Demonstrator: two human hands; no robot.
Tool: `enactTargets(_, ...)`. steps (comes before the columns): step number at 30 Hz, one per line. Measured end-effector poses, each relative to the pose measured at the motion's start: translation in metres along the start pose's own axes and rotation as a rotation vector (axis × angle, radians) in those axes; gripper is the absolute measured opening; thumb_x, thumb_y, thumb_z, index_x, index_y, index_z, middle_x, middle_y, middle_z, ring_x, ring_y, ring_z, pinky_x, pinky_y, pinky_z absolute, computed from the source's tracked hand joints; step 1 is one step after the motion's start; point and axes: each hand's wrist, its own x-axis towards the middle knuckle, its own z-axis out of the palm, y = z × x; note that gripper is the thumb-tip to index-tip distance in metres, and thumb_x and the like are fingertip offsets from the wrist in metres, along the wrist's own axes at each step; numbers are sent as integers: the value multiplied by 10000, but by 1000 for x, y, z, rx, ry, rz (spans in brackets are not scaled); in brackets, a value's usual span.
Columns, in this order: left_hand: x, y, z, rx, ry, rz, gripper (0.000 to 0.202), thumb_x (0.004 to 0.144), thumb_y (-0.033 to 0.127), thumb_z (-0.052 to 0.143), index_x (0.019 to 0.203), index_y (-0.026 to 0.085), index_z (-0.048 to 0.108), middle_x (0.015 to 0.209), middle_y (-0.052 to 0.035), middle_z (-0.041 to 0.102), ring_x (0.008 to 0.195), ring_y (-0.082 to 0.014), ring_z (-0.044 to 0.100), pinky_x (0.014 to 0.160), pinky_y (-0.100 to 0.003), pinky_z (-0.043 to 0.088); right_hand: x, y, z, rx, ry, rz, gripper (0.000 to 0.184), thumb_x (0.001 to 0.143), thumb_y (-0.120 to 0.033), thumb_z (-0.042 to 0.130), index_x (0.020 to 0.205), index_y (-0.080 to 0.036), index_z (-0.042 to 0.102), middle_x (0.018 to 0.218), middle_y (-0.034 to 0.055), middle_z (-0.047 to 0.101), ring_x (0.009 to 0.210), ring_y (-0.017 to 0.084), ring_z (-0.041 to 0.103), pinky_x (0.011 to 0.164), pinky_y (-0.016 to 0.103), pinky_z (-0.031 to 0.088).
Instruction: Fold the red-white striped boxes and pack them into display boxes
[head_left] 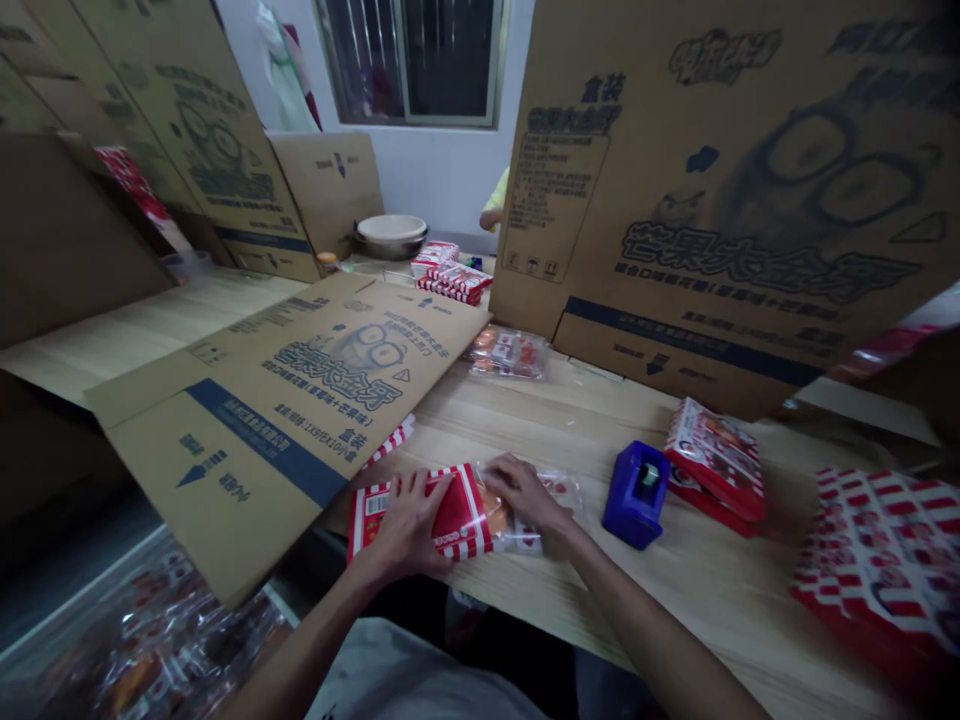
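Observation:
A red and white striped carton [457, 520] lies on its side near the front edge of the wooden table [600, 420]. My left hand [405, 525] lies over it and grips its top. A clear plastic packet of orange snacks [525, 510] sticks out of the carton's right end, and my right hand [529, 495] presses down on that packet with curled fingers. A blue tape dispenser [637, 493] stands just right of my right hand.
A flattened printed cardboard box [277, 400] lies to the left. A big cardboard sheet [720, 190] stands upright behind. More striped cartons [716, 460] lie at right, a stack [889, 570] at far right. Another snack packet [508, 352], far cartons [452, 275], a bowl [391, 235].

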Motion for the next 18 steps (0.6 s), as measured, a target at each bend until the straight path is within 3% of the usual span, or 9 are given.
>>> enactTargets(3,0,0,1,-15,-25,-16,1113,422,477,788,1408,146,391,1342,-216,431,1225,-417,379,1060,-575,228,6,-1,10,-12,102,84,201,861,-245,566,1031,-199,662,987,49,661,937,196,580,861,340,389)
enactTargets(7,0,-3,10,-29,-6,-37,1147,400,472,789,1423,168,370,1376,-218,420,1260,-425,362,1081,-582,201,10,-4,15,-60,115,82,107,789,-174,582,809,-200,684,914,31,686,934,203,592,872,352,364)
enactTargets(11,1,-7,18,-44,4,-33,1170,389,472,794,1433,170,361,1388,-223,413,1279,-432,350,1095,-588,172,12,-1,18,-21,137,106,423,714,-99,557,1107,-221,656,939,31,702,878,190,619,858,348,391)
enactTargets(13,1,-7,18,-46,3,-34,1164,393,471,792,1434,178,362,1387,-219,416,1280,-434,351,1095,-591,170,17,1,21,-31,140,123,496,692,-83,542,1156,-222,649,910,33,709,826,184,625,822,335,412)
enactTargets(18,0,-6,17,-39,26,-29,1131,410,486,781,1420,179,376,1376,-214,421,1261,-428,363,1085,-586,190,23,1,25,15,196,57,209,707,-88,544,755,-189,721,739,28,706,707,165,622,730,287,431)
